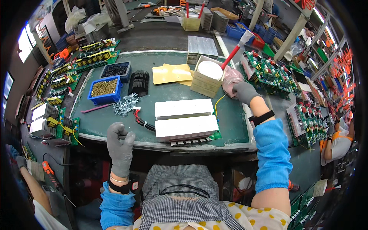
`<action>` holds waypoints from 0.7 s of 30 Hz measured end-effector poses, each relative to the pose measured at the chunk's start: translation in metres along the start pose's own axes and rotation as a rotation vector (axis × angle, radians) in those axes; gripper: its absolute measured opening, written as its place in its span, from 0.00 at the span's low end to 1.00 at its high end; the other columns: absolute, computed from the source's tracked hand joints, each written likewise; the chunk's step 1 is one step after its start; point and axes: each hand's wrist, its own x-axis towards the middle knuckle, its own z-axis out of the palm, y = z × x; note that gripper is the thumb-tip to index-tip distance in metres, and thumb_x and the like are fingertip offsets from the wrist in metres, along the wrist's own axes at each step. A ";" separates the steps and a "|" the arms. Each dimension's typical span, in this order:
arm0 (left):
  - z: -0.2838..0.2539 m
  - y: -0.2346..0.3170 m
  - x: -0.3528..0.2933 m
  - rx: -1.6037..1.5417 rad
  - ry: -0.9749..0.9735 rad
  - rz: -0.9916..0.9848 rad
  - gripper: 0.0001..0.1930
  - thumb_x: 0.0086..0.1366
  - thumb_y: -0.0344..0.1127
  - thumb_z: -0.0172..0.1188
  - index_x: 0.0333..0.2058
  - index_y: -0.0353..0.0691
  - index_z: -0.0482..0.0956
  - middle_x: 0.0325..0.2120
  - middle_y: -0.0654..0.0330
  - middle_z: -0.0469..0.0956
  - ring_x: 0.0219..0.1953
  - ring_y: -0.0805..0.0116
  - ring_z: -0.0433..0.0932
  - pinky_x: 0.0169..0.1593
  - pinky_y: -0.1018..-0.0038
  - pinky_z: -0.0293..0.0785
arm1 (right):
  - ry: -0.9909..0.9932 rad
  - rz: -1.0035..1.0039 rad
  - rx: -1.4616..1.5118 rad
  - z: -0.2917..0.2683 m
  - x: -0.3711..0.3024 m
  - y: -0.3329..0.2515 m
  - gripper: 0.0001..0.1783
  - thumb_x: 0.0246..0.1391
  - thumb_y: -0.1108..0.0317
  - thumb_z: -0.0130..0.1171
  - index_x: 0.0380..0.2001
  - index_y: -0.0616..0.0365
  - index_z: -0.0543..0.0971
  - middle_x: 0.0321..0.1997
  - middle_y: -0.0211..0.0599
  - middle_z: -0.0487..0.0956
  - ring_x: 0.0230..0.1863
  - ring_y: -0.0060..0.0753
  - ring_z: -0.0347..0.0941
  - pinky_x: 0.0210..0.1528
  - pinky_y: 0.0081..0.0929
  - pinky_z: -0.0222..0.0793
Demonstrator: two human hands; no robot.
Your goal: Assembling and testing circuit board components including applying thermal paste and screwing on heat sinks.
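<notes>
My right hand (pixel 245 92), in a grey glove, is at a crumpled pink plastic bag (pixel 231 78), its bent fingers pressed on the bag's near side. Next to the bag stands a pale box (pixel 206 85) holding a round white tub (pixel 210 70) and a red-handled brush (pixel 232 55). At the table's front edge hovers my left hand (pixel 121 147), also gloved, fingers loosely curled and apart with nothing visible between them. Between the hands lies a circuit board (pixel 217 135) under two white-topped heat sinks (pixel 186 126), with red and black wires (pixel 144 122) and a yellow wire (pixel 217 107).
Loose silver screws or clips (pixel 126 104) lie beside a blue bin of brass-coloured parts (pixel 104 90) and a bin of black parts (pixel 116 70). Yellow sheets (pixel 172 74) lie behind. Assembled boards crowd both sides (pixel 268 71). Other people work at left and right.
</notes>
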 end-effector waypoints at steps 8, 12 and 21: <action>0.002 0.004 0.015 -0.019 -0.051 0.008 0.17 0.56 0.28 0.63 0.45 0.36 0.71 0.43 0.61 0.70 0.33 0.77 0.70 0.42 0.77 0.71 | 0.112 -0.010 0.471 0.006 -0.006 0.020 0.13 0.43 0.59 0.66 0.31 0.53 0.85 0.33 0.45 0.82 0.38 0.45 0.79 0.42 0.37 0.73; 0.009 0.012 0.017 -0.018 -0.074 0.090 0.17 0.57 0.29 0.64 0.44 0.35 0.71 0.44 0.60 0.71 0.33 0.76 0.71 0.42 0.77 0.72 | 0.089 -0.008 0.454 0.009 -0.007 0.023 0.12 0.43 0.59 0.67 0.31 0.53 0.84 0.33 0.45 0.82 0.38 0.46 0.79 0.42 0.38 0.73; -0.003 0.003 0.012 -0.025 -0.081 0.046 0.15 0.58 0.28 0.64 0.43 0.35 0.71 0.44 0.60 0.72 0.33 0.77 0.71 0.41 0.78 0.71 | 0.122 -0.038 0.317 0.009 -0.004 0.019 0.10 0.50 0.61 0.61 0.30 0.55 0.82 0.33 0.47 0.81 0.38 0.51 0.78 0.42 0.41 0.72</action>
